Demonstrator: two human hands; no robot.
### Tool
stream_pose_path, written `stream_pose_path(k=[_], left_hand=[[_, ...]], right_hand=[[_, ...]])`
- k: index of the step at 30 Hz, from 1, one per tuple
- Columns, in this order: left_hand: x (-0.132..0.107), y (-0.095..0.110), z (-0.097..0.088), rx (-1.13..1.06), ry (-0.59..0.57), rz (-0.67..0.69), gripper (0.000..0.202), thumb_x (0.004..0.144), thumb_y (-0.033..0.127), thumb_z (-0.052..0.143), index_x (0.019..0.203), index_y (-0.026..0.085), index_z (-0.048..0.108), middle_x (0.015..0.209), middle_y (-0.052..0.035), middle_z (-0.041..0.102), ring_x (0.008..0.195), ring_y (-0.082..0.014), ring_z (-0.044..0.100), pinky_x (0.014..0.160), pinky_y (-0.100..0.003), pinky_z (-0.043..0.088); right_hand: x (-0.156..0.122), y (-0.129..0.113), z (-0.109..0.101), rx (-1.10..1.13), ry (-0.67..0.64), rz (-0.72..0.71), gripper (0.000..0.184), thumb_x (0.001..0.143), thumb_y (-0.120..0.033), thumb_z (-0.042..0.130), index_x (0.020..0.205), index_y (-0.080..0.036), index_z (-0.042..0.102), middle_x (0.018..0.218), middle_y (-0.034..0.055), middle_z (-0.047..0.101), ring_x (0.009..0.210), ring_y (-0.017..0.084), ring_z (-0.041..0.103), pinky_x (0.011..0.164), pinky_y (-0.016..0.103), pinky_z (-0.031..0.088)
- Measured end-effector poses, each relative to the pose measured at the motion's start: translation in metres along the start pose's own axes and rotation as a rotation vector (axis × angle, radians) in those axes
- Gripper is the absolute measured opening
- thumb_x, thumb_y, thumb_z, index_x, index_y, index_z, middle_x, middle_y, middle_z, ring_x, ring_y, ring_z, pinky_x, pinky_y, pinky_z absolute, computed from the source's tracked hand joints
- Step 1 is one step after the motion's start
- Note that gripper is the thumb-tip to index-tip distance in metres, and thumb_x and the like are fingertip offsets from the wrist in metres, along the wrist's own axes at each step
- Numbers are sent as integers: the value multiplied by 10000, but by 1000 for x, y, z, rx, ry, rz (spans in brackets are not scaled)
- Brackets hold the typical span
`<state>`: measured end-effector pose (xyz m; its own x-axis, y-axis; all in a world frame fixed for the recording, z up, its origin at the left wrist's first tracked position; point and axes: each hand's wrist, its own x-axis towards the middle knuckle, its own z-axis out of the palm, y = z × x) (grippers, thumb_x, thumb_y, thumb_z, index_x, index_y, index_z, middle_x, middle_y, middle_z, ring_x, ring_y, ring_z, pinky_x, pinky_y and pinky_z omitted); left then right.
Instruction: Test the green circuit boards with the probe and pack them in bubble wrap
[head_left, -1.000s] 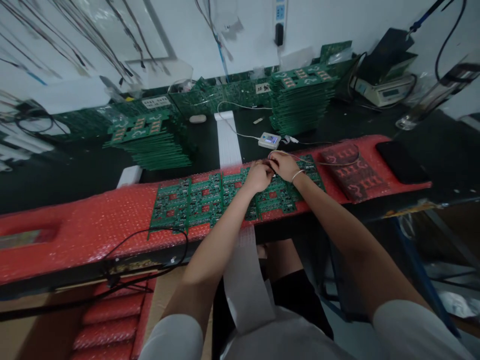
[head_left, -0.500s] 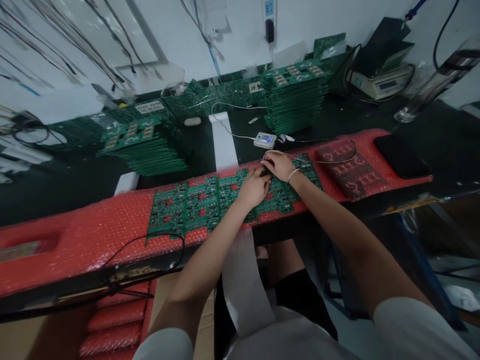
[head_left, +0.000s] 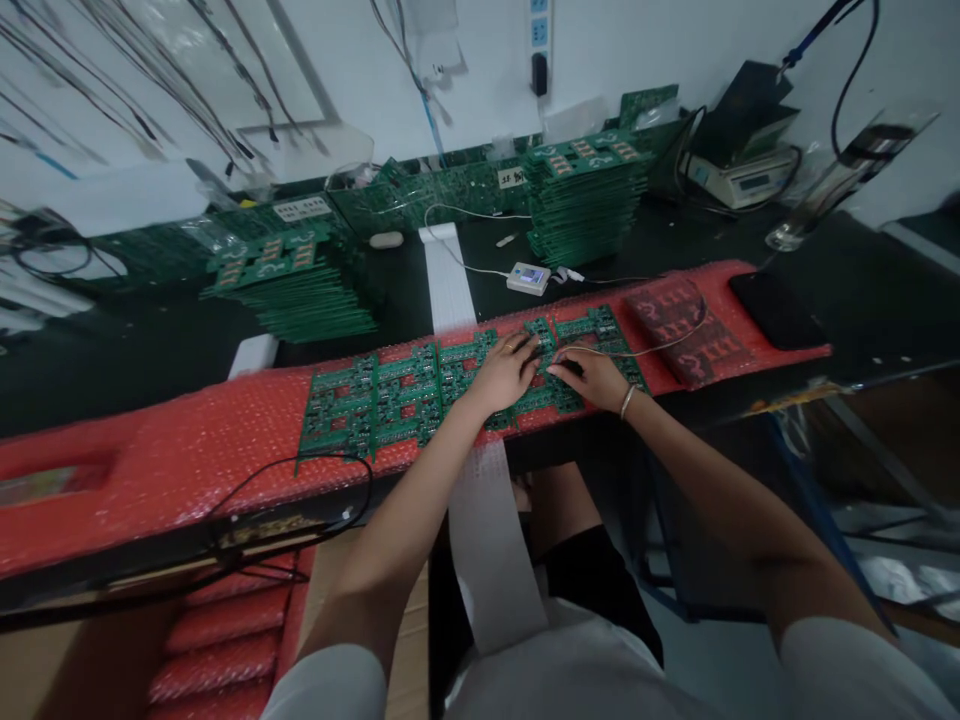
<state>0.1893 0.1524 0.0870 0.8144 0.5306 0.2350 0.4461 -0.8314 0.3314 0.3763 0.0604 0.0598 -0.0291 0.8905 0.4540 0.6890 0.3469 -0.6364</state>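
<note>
Right hand [head_left: 596, 378] has drawn back from the far side of the green circuit-board panel [head_left: 390, 395] to its near right part. It now lies beside the left hand [head_left: 504, 372], which has kept its place. The left hand's fingers are spread flat on the panel. The right hand's fingers are pinched on a small dark probe [head_left: 568, 368], from which a thin wire [head_left: 660, 348] trails right. The panel lies on red bubble wrap [head_left: 187, 450] along the near edge of the tabletop [head_left: 150, 340], about midway. A small white meter [head_left: 528, 278] sits just beyond it.
</note>
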Motion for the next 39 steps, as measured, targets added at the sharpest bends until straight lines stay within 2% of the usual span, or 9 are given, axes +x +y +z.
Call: stream_pose_path(k=[3, 6, 9, 12, 16, 20, 27, 34, 39], left_hand=[[-32, 9, -14, -91, 134, -46, 383, 984, 276, 482, 1345, 175, 557, 1348, -129, 571, 1280, -264, 504, 1115, -473, 405], [-75, 20, -30, -166, 225, -130, 264, 982, 262, 481, 1192, 214, 635, 1192, -91, 632, 1146, -229, 581, 1037, -438, 475], [-119, 27, -38, -209, 273, -196, 195, 973, 251, 496, 1084, 221, 653, 1091, -73, 646, 1081, -214, 607, 971, -394, 514], [-155, 31, -35, -211, 283, -242, 149, 957, 234, 517, 1023, 226, 651, 1039, -60, 644, 1020, -202, 625, 918, -355, 533], [-188, 33, -18, -168, 212, -265, 89, 912, 226, 586, 979, 223, 644, 997, -51, 634, 967, -201, 626, 872, -340, 549], [-205, 34, 1, -102, 163, -259, 140, 854, 197, 671, 989, 218, 642, 991, -54, 626, 976, -218, 618, 855, -350, 562], [-218, 33, 22, 12, 264, -265, 97, 926, 209, 593, 980, 233, 670, 984, -64, 628, 933, -212, 613, 851, -368, 559], [-216, 39, 26, -29, 353, -290, 118, 935, 210, 573, 912, 232, 687, 942, -56, 641, 893, -199, 610, 826, -359, 551], [-216, 46, 12, -121, 360, -291, 129, 922, 178, 568, 862, 230, 669, 916, -39, 641, 876, -186, 608, 794, -334, 543]], right_hand=[[-2, 3, 4, -26, -20, 16, 272, 958, -459, 537, 872, -228, 654, 941, 75, 707, 952, 239, 639, 916, 411, 499], [0, 3, 3, -43, -33, 2, 267, 957, -451, 536, 869, -234, 662, 949, 75, 714, 943, 240, 642, 909, 415, 503], [0, 2, 1, -68, -46, -24, 266, 957, -453, 537, 865, -241, 669, 939, 67, 720, 930, 237, 641, 914, 409, 497], [-2, 2, 3, -106, -64, -37, 254, 956, -444, 545, 865, -246, 675, 944, 59, 725, 946, 242, 635, 951, 418, 473], [-3, 4, 6, -129, -53, -27, 246, 958, -431, 549, 861, -239, 669, 947, 56, 727, 936, 248, 628, 935, 416, 463], [-4, 6, 7, -119, -38, -16, 254, 955, -440, 549, 852, -237, 663, 942, 63, 722, 947, 250, 629, 928, 411, 464], [-5, 4, 7, -92, -11, -6, 264, 946, -457, 554, 837, -242, 662, 929, 71, 716, 947, 255, 640, 942, 429, 469], [-5, 3, 6, -103, -31, 15, 277, 948, -460, 542, 836, -240, 668, 938, 76, 719, 949, 261, 638, 937, 435, 473], [-5, 6, 7, -117, -30, -1, 258, 950, -443, 551, 857, -236, 674, 951, 71, 726, 955, 258, 639, 951, 428, 464]])
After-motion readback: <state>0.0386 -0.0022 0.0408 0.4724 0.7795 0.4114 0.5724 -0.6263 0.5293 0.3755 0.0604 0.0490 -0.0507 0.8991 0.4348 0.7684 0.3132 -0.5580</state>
